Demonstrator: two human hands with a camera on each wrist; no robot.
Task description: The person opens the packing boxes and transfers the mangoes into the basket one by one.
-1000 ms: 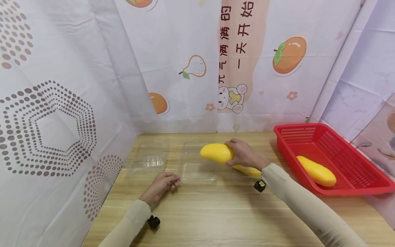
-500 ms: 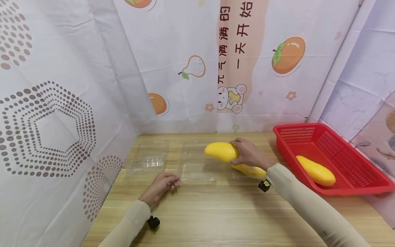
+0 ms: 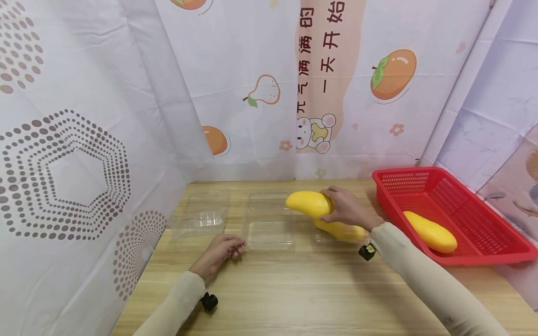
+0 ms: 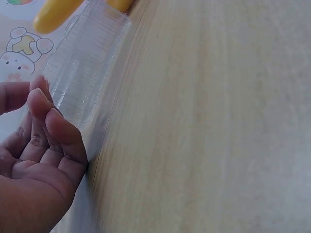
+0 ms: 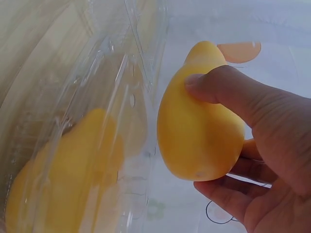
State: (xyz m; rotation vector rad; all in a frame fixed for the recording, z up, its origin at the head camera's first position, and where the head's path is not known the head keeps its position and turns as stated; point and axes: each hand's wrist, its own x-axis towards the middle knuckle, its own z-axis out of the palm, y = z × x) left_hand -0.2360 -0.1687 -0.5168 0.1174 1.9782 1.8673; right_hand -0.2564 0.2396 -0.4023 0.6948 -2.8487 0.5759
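My right hand [image 3: 349,207] grips a yellow mango [image 3: 308,203], thumb on one side and fingers round the other. It holds the mango above the right clear plastic box, where a second mango [image 3: 338,230] lies. In the right wrist view that lower mango [image 5: 68,179] shows through the clear plastic wall. My left hand [image 3: 220,254] rests on the table with loosely curled fingers, their tips right at the near left corner of the middle clear plastic box [image 3: 269,233]. In the left wrist view, the thumb and fingertips are close together, with the box [image 4: 82,68] beyond them.
A red perforated basket [image 3: 475,261] stands on the right with another mango [image 3: 430,233] in it. A further clear plastic box [image 3: 201,219] lies at the left. Printed curtains [image 3: 269,163] enclose the wooden table [image 3: 269,289] at the back and sides.
My right hand has moved a little to the right with the mango, over the right box. More of the mango below shows now. The left hand has stayed in place.
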